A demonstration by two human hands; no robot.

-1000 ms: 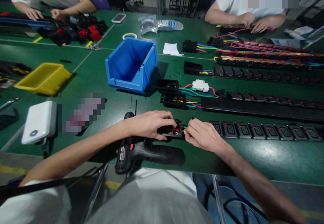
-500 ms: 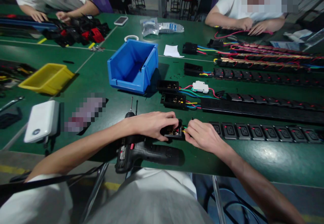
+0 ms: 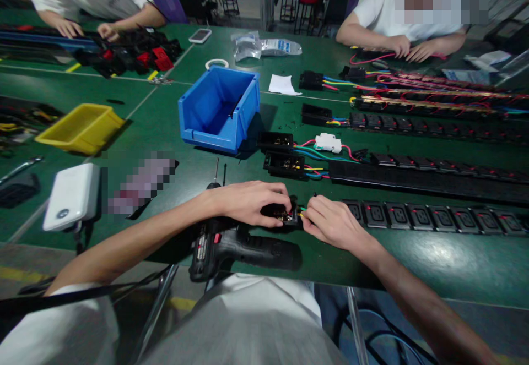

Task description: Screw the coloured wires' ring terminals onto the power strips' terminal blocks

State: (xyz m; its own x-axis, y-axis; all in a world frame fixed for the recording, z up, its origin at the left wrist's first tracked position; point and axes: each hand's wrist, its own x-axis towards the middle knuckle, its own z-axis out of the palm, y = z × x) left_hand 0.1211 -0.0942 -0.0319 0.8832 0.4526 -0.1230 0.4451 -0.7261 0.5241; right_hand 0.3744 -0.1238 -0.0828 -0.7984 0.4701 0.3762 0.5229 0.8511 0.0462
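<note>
A small black plastic housing (image 3: 294,217) with brass-coloured terminals lies in front of me. My left hand (image 3: 258,202) curls over its left part, index finger and thumb reaching down at the terminals. Whatever sits between those fingertips is hidden. Just right of the housing, my right hand (image 3: 330,219) pinches the coloured wires (image 3: 301,212), of which short green and yellow bits show. Beyond that hand runs a strip of black sockets (image 3: 407,214). A black power screwdriver (image 3: 248,249) rests on the table below my left hand, its upper part under my forearm.
A blue bin (image 3: 210,134) stands ahead, a yellow tray (image 3: 78,128) to the left. Near the tray are a white power bank (image 3: 71,197) and a blurred-out phone (image 3: 142,186). More wired strips (image 3: 413,180) lie at right. Two people work across the table.
My left thumb has moved right, from the housing's near left edge in toward its terminals. My right hand keeps nearly the same place at the wires. The view has shifted slightly.
</note>
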